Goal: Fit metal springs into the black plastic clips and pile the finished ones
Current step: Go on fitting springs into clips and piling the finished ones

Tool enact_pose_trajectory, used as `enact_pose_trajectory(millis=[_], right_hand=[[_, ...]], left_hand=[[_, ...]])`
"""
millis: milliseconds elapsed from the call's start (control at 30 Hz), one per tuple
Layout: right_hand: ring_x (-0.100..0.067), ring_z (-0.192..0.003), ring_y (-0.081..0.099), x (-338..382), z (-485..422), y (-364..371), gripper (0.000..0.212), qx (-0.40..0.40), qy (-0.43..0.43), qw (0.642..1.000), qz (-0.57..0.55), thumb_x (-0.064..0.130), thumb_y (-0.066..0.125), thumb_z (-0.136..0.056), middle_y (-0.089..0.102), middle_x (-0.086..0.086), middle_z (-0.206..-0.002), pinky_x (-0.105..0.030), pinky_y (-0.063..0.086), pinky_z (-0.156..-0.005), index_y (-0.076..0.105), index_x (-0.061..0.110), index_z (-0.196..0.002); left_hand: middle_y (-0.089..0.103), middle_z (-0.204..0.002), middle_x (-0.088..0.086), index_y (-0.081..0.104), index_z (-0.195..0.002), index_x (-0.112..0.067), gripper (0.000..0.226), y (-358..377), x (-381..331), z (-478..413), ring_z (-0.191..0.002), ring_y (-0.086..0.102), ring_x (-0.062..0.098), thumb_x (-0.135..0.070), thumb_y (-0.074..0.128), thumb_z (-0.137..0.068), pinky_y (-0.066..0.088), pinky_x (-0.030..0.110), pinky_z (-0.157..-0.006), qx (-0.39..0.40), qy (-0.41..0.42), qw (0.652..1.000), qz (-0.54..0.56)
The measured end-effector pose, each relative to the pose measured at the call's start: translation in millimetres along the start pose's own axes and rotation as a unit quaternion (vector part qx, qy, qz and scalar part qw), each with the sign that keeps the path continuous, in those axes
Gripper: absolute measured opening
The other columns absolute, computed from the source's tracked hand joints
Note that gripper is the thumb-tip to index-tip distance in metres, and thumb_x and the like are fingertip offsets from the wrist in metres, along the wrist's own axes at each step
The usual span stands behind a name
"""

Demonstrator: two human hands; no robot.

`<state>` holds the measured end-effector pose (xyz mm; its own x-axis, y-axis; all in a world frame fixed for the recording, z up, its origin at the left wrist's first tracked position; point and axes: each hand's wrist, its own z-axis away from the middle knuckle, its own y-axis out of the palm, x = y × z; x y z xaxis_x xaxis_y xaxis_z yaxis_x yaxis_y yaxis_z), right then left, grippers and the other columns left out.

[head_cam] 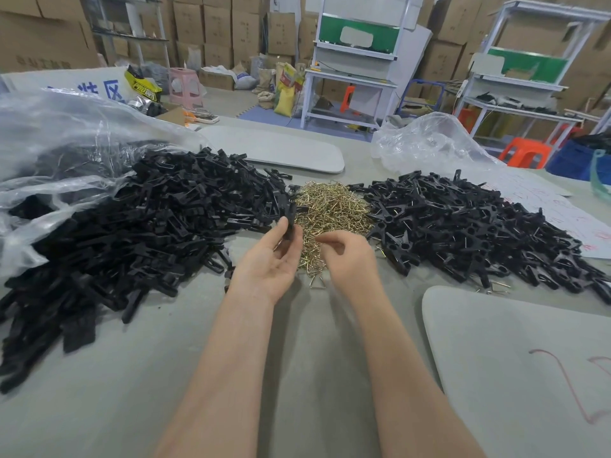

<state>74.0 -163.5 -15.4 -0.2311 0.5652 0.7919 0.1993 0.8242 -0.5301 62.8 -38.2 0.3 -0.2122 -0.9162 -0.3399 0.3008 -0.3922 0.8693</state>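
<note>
Pinched upright between thumb and fingers of the palm-up left hand (267, 259): one black plastic clip (290, 219), raised over the near edge of a heap of brass-coloured wire springs (330, 206) at twelve o'clock. Right hand (347, 256) just beside, fingers curled down over that heap; cannot tell whether gripping a spring. At nine o'clock, a sprawling pile of loose black clip pieces (132, 226); at three o'clock, a pile of black clips with wire showing (463, 226); all on a grey table (297, 358).
</note>
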Motion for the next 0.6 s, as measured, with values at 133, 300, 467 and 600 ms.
enact_pose_trajectory(millis=[133,300,467,600], right_hand=[[-0.016,-0.075,0.063,5.3,-1.2,-12.3,0.021,0.013,0.065,0.994,-0.091,0.000,0.047,-0.095,0.062,-0.004,-0.086,-0.025,0.056,-0.072,0.062,0.015,-0.090],[-0.012,-0.057,0.067,10.1,-0.5,-23.9,0.018,-0.023,0.114,0.956,-0.270,-0.003,0.048,-0.095,0.065,-0.008,-0.072,-0.020,0.054,-0.058,0.060,0.011,-0.093],[-0.011,-0.063,0.070,10.7,-3.5,-33.1,0.009,-0.071,0.119,0.927,-0.349,-0.001,0.056,-0.092,0.071,-0.004,-0.068,-0.014,0.052,-0.058,0.058,0.007,-0.092],[-0.011,-0.069,0.069,11.0,-3.1,-36.7,0.007,-0.065,0.099,0.947,-0.298,0.007,0.065,-0.088,0.071,-0.003,-0.073,-0.020,0.055,-0.067,0.066,0.012,-0.083]], left_hand=[[0.057,-0.078,0.006,0.061,-0.083,-0.003,0.009,-1.5,3.4,-1.7,-0.074,0.055,0.011,-0.011,0.064,-0.086,0.053,0.023,-0.073,-0.013,-0.007,0.998,-0.063],[0.063,-0.081,0.006,0.061,-0.089,-0.005,0.006,2.3,9.8,-0.5,-0.076,0.061,0.011,0.000,0.063,-0.086,0.057,0.019,-0.070,0.016,0.060,0.989,-0.135],[0.062,-0.092,-0.010,0.063,-0.100,-0.022,0.017,-4.8,19.3,-3.5,-0.083,0.058,0.002,-0.014,0.068,-0.086,0.044,0.011,-0.074,-0.047,0.354,0.708,-0.610],[0.056,-0.104,-0.001,0.065,-0.108,-0.014,0.023,-8.1,25.3,-4.7,-0.095,0.057,0.017,-0.012,0.066,-0.086,0.045,0.032,-0.087,-0.011,0.413,0.585,-0.698]])
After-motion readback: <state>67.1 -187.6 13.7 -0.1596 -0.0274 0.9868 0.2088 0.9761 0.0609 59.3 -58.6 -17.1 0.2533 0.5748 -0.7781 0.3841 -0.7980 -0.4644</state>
